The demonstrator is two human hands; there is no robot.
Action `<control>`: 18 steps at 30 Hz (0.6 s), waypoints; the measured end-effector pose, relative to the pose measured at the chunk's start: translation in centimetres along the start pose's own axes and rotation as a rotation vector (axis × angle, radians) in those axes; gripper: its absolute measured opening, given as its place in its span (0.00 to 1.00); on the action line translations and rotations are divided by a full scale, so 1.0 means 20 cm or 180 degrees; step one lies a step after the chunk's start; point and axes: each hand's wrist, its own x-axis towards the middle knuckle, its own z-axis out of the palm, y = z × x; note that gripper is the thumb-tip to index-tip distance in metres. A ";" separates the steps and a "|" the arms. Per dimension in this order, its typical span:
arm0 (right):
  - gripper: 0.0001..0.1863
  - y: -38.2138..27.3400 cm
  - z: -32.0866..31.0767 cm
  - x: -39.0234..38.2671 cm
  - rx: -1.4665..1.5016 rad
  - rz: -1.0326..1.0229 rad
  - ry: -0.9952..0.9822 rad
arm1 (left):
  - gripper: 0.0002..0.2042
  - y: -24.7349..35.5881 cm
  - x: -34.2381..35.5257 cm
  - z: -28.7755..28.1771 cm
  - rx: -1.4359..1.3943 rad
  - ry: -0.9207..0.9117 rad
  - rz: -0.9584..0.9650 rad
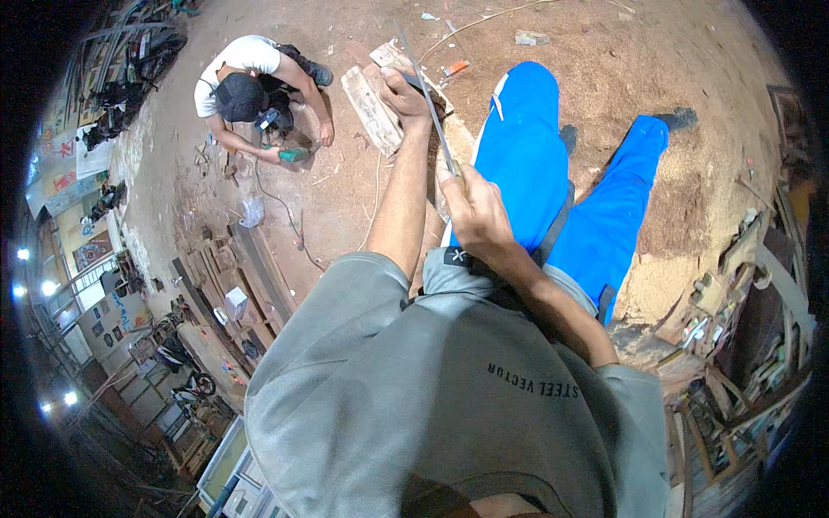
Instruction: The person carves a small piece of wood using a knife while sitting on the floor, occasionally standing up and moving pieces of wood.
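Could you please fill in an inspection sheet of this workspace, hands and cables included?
Surface: brown ground, strewn with light dust or chips.
Job's things: long thin blade, exact kind unclear; pale wood block on the ground beside it.
Clutter: orange object; clear plastic.
Hands: right hand grips the blade's near end; left hand is by the wood block, its grip partly hidden.
Cables: dark cord at left; pale cord at top.
Surroundings: crouching co-worker with green tool; boards at left; piled wood at right.
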 end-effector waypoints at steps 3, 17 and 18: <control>0.15 0.02 0.03 -0.01 0.0201 -0.0109 0.0115 | 0.33 0.08 -0.01 0.02 0.0045 0.0170 0.0158; 0.14 0.29 0.02 -0.03 -0.0836 -0.0404 -0.0122 | 0.28 -0.01 -0.03 -0.04 -0.0348 -0.0166 -0.0194; 0.13 0.21 0.00 -0.06 -0.0713 -0.0377 -0.0109 | 0.29 -0.01 -0.02 -0.04 -0.0424 -0.0053 -0.0194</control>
